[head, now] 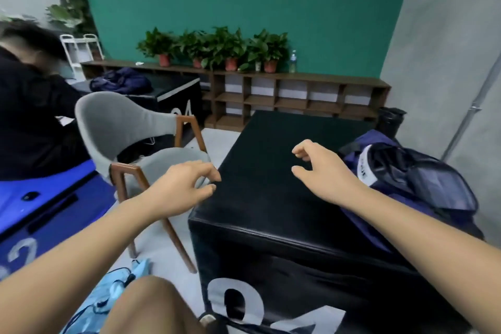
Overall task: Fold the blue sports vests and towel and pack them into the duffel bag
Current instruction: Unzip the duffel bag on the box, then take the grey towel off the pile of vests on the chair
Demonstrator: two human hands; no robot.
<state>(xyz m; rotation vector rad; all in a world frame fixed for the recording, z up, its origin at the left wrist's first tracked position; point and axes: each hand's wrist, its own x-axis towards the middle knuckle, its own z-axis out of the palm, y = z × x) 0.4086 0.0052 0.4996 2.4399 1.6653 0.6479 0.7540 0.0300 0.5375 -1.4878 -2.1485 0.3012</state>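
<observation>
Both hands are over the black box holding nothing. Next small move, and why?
Probably lower the left hand to the light blue fabric by the knee and lift it onto the black box. It and the right hand hold nothing, and no cloth is spread beside the duffel bag. Whether the fabric is a vest is unclear.

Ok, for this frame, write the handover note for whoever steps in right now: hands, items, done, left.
Left hand: empty, fingers loosely curled, at the left edge of the black box.
Right hand: empty, loosely curled, above the box top.
Duffel bag: on the box's right side, seemingly open; contents not visible.
Light blue fabric: low beside the person's knee, possibly a vest, cannot tell. No towel in view.
Done: nothing visibly folded or packed.
Left: fold vests and towel, pack them in the bag.
</observation>
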